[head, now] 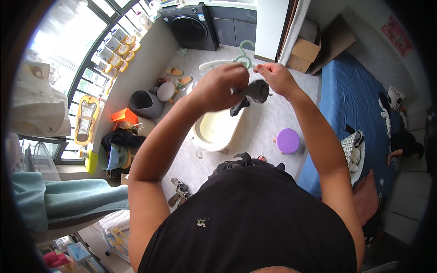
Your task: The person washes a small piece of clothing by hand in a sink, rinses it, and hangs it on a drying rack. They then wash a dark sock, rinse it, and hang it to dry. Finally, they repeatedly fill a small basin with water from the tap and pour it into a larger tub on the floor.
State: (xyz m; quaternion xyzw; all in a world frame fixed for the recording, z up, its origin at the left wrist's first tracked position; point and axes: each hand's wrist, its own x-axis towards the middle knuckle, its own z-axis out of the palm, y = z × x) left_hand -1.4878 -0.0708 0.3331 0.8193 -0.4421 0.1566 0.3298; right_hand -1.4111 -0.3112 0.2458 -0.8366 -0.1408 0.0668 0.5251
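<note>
Both my hands are raised in front of me, above a white plastic baby bathtub (228,131). My left hand (222,85) is curled at the upper middle, with a dark grey cloth item (256,91) hanging beside its fingers. My right hand (277,79) is a little to the right, thumb and fingertips pinched together close to a clothes hanger. The hanger's pale green hook (246,46) stands up between the hands, and its white arm (215,63) reaches left behind my left hand. What the left fingers grip is partly hidden, and so is the right fingertips' hold.
A purple-topped stool (287,141) stands right of the tub. Left are a grey bin (145,104), a small round stool (166,91) and slippers (183,81). A bed with a blue sheet (351,92) lines the right side, a person (404,146) beside it. A washing machine (189,29) stands ahead.
</note>
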